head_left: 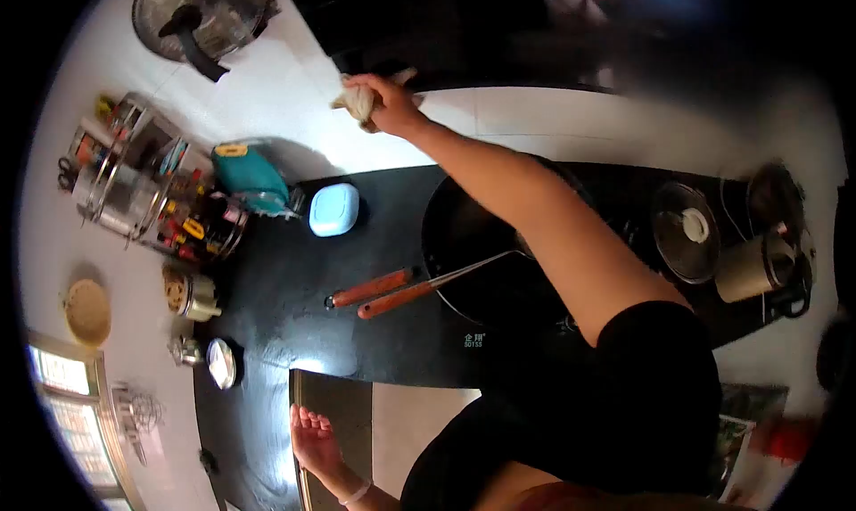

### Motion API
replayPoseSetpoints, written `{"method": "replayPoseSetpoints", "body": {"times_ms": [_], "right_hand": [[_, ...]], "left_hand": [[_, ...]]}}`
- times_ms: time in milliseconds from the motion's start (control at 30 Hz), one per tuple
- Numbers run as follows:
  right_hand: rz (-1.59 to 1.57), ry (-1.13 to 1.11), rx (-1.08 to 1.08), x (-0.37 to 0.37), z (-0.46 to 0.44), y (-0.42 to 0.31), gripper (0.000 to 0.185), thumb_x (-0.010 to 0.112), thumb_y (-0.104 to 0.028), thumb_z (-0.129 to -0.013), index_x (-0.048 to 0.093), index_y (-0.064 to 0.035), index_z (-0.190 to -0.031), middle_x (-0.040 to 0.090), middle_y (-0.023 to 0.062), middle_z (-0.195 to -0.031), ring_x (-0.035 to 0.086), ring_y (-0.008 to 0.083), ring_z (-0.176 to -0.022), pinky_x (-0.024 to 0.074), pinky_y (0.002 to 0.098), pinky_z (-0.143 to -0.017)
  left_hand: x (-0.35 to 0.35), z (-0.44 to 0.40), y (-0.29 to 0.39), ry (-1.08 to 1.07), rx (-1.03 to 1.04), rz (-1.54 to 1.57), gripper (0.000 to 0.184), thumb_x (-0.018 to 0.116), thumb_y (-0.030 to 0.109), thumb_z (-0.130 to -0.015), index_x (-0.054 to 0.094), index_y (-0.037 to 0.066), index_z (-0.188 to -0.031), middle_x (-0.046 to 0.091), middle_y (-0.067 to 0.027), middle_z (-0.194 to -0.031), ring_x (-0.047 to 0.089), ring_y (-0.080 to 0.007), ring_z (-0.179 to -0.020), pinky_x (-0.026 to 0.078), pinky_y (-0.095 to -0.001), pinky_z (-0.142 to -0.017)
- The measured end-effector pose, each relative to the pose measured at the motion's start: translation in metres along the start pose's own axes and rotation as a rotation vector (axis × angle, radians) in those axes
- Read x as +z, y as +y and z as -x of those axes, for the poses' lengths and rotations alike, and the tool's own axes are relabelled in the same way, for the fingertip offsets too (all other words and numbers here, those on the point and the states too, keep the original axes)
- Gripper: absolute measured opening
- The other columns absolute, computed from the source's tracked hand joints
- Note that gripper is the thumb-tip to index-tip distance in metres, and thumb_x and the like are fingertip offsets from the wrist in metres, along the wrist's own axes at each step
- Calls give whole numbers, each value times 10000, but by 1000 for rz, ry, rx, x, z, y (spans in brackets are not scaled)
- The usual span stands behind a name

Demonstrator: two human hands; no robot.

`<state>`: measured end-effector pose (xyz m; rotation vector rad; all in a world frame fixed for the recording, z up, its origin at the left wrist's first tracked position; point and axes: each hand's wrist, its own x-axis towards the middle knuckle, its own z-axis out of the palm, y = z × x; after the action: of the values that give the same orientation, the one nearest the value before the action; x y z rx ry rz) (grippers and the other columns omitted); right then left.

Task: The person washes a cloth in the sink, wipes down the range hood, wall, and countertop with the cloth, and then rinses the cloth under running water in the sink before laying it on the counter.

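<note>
Currently, the right hand is closed around a pale cloth up at the white wall, by the lower edge of the black panel. The left hand is open and holds nothing, its palm showing near the front edge of the dark worktop. Below the raised forearm sits a black wok, with a wooden-handled utensil resting across it. A light-blue box stands between the wok and the teal boards
</note>
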<state>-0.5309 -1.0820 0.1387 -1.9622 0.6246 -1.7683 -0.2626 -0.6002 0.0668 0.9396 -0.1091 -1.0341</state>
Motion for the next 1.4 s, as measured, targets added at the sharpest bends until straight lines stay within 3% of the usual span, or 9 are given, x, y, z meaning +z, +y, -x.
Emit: {"method": "replayPoseSetpoints", "body": {"times_ms": [167, 267, 367, 567, 700, 867, 967, 1167, 1400], "right_hand": [[-1249, 485, 643, -12, -8, -65, 240, 392, -58, -870, 556, -68, -1045, 558, 101, -1042, 543, 231, -970, 460, 330, -864], [-1033, 63, 390, -40, -11, -69, 215, 465, -187, -892, 546, -59, -1044, 570, 82, -1009, 565, 192, -925, 470, 296, -818], [-819, 255, 541, -60, -33, -91, 285, 455, -284, -907, 550, -54, -1047, 583, 84, -1021, 571, 187, -928, 474, 333, -800], [-1249, 499, 755, -130, -65, -108, 306, 390, -246, -931, 529, -27, -1094, 570, 122, -1091, 557, 282, -976, 457, 423, -853], [-1532, 265, 520, -254, -21, -65, 288, 440, -197, -887, 548, -39, -1103, 584, 112, -1070, 558, 279, -978, 475, 431, -831], [549, 216, 651, -380, 44, -135, 600, 549, -392, -716, 471, -40, -1196, 516, 166, -1192, 484, 334, -1100, 342, 509, -956], [-22, 66, 273, -480, 96, -136, 611, 464, -471, -770, 443, -52, -1214, 494, 140, -1198, 451, 327, -1102, 344, 544, -930], [-1018, 310, 388, -456, 148, -149, 378, 409, -345, -877, 499, -67, -1116, 552, 97, -1047, 510, 261, -933, 423, 469, -800], [-1187, 650, 820, -302, 174, -185, 301, 414, -296, -905, 520, -57, -1055, 571, 84, -909, 547, 228, -739, 485, 377, -633]], "left_hand": [[27, -20, -11, -34, -60, 68, 222, 492, 138, -887, 552, 24, -1067, 629, -54, -869, 590, -131, -732, 506, -258, -665], [44, -29, -14, -124, -126, 115, 190, 489, 119, -886, 558, 21, -1034, 630, -62, -851, 592, -134, -719, 507, -260, -665], [54, -39, -29, -226, -181, 191, 157, 476, 94, -888, 560, 24, -1000, 629, -69, -835, 592, -145, -717, 506, -262, -662], [75, -34, -67, -194, -295, 144, 138, 460, 72, -888, 541, 26, -990, 625, -72, -840, 591, -157, -722, 500, -289, -685], [87, -22, -81, -218, -305, 125, 129, 462, 74, -889, 543, 31, -980, 622, -63, -810, 588, -148, -713, 497, -278, -679], [91, -2, -98, -195, -297, 83, 131, 477, 101, -884, 546, 37, -975, 612, -52, -803, 575, -153, -697, 480, -276, -665], [99, 17, -115, -181, -278, 52, 142, 490, 113, -877, 550, 39, -982, 609, -47, -803, 569, -153, -689, 470, -270, -659], [106, 48, -148, -285, -323, 147, 150, 532, 124, -851, 572, 38, -967, 615, -47, -806, 561, -145, -676, 454, -265, -636], [117, 118, -169, -191, -181, -116, 149, 546, 125, -851, 554, 20, -956, 597, -76, -802, 555, -151, -675, 464, -277, -627]]}}
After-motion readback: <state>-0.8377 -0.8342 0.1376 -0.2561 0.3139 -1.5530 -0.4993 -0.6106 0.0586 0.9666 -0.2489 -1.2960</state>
